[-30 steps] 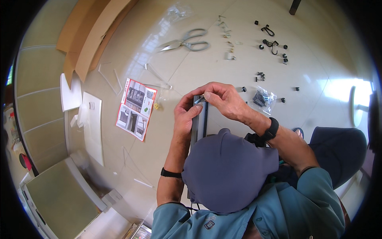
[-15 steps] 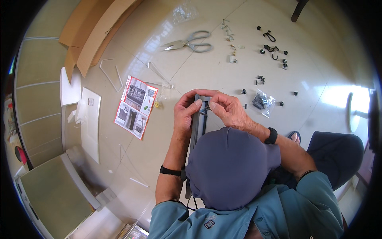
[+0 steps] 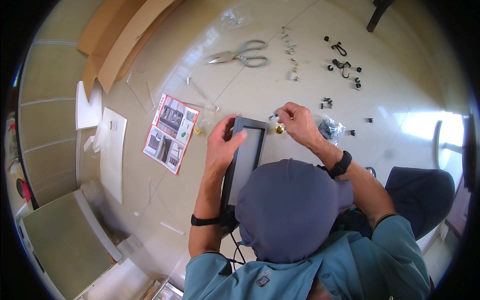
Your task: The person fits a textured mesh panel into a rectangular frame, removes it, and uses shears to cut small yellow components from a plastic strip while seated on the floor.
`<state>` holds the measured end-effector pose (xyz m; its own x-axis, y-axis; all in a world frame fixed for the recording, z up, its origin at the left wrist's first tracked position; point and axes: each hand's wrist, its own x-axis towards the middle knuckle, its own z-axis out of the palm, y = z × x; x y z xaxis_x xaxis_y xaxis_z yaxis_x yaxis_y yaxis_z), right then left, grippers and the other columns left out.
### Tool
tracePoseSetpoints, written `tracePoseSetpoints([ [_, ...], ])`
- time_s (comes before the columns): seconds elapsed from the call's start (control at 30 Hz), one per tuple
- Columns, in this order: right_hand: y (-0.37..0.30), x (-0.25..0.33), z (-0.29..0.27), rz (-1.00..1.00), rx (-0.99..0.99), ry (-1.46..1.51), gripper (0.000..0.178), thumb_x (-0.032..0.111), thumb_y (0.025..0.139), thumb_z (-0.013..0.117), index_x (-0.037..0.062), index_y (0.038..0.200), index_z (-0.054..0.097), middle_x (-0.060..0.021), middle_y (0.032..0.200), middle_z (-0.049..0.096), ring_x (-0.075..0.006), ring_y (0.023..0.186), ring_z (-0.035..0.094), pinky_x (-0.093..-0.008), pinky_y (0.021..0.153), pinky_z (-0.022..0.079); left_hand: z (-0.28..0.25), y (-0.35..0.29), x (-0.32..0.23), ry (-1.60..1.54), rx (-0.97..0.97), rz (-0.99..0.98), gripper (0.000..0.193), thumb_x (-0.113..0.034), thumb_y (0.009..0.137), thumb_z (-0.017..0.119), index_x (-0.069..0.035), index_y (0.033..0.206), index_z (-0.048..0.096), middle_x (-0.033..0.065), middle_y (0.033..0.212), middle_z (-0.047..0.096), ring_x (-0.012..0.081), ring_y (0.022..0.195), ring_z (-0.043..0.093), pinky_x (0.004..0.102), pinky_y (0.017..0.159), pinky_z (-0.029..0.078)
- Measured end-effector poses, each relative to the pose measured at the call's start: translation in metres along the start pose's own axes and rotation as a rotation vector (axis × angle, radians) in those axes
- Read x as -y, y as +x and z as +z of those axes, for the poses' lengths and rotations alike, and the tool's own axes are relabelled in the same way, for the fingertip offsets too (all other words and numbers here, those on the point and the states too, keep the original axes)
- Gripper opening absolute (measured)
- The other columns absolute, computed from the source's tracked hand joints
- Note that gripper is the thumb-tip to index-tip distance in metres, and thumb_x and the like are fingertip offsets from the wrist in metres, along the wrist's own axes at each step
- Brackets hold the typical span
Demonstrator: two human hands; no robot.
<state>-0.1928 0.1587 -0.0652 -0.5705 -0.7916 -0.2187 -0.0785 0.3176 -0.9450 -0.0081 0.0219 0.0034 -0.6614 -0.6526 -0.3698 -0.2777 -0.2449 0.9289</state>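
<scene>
My left hand [image 3: 223,145] is closed round the left edge of a dark grey rectangular frame with a mesh panel [image 3: 248,145]. Its thumb rests on the rim, and the near end of the frame is hidden under my cap. To the right of the frame and apart from it, my right hand [image 3: 299,123] pinches a small piece [image 3: 273,116], dark with a pale part, its kind too small to tell. Below those fingertips shows a shiny gold round thing [image 3: 279,130]; I cannot tell whether it touches the hand.
A printed instruction leaflet [image 3: 171,134] lies left of the frame. Grey scissors [image 3: 243,54] lie farther off. Black hooks [image 3: 340,49], several small black knobs [image 3: 357,80] and a plastic bag of parts [image 3: 330,130] are on the right. Cardboard [image 3: 127,45] stands at the far left.
My right hand has come off the frame, moving right and away with the small piece. The frame has turned, showing its mesh face, and my left hand has shifted left and down its edge.
</scene>
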Motion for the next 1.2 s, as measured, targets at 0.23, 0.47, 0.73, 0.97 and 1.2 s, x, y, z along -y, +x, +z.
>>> tracePoseSetpoints([
  [0.23,0.039,-0.019,-0.019,0.342,-0.092,-0.142,0.028,0.017,0.092,0.053,-0.0046,0.079,0.064,-0.0115,0.059,0.065,-0.0220,0.049,0.065,-0.0344,0.050,0.053,-0.036,-0.022,0.009,0.352,0.066,-0.143,0.039,-0.012,0.079,0.066,0.007,0.113,0.061,0.0104,0.093,0.066,0.0149,0.085,0.060,0.0293,0.077,0.049],
  [0.47,0.063,-0.026,-0.019,0.389,0.029,-0.287,0.033,0.020,0.092,0.050,-0.0018,0.071,0.065,-0.0138,0.059,0.065,-0.0256,0.056,0.067,-0.0378,0.067,0.057,-0.052,-0.033,0.015,0.447,-0.072,-0.037,0.019,-0.008,0.081,0.063,0.006,0.094,0.063,0.0052,0.074,0.061,0.0107,0.067,0.052,0.0280,0.063,0.047],
  [0.73,0.053,-0.023,-0.013,-0.031,-0.298,-0.402,0.023,0.015,0.088,0.055,-0.0039,0.078,0.066,-0.0243,0.072,0.065,-0.0390,0.070,0.067,-0.0422,0.066,0.055,-0.068,-0.024,-0.017,0.621,-0.214,0.064,0.021,-0.007,0.081,0.063,0.006,0.097,0.063,0.0187,0.078,0.067,0.0232,0.070,0.063,0.0358,0.069,0.050],
  [0.97,0.009,0.050,0.041,0.250,0.419,0.279,0.024,0.022,0.089,0.061,-0.0013,0.093,0.067,-0.0089,0.076,0.068,-0.0165,0.063,0.065,-0.0328,0.058,0.053,-0.033,0.011,-0.049,0.873,-0.344,0.067,0.020,-0.010,0.083,0.064,0.005,0.096,0.063,0.0258,0.084,0.067,0.0411,0.078,0.065,0.0446,0.073,0.051],
  [1.2,-0.006,0.078,0.089,0.115,0.715,0.280,0.029,0.025,0.088,0.066,-0.0033,0.094,0.069,-0.0088,0.081,0.069,-0.0173,0.070,0.066,-0.0306,0.059,0.054,-0.005,0.037,-0.040,0.997,-0.295,0.048,0.023,-0.013,0.086,0.063,0.007,0.097,0.061,0.0291,0.092,0.067,0.0474,0.090,0.064,0.0523,0.079,0.050],
])
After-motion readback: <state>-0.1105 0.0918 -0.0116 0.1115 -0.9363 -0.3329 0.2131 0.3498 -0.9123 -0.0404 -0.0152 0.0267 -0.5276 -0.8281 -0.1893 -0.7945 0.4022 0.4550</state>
